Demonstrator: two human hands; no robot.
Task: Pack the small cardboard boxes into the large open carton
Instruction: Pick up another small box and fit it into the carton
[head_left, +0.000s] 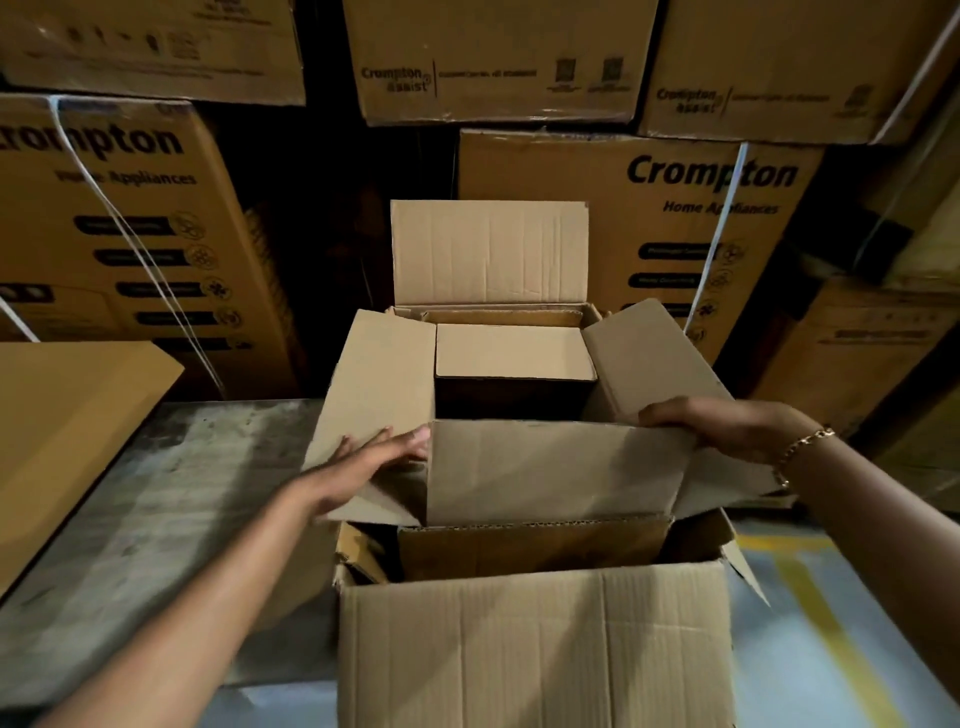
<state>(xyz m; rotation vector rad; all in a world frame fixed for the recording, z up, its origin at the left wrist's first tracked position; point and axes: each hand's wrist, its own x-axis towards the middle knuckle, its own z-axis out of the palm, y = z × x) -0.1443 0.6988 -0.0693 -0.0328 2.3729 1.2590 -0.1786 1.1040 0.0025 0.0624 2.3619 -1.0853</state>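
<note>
Left hand (371, 462) lies flat, grip released, on the left flap (379, 384) of the large open carton (535, 639). Right hand (727, 423) grasps the right flap (644, 353); one small cardboard box (511, 353) sits inside.

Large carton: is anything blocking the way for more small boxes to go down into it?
Yes. The large carton's near flap is folded inward across the opening, with the left hand on the left flap and the right hand at the near flap's edge. One small box sits inside behind it.
</note>
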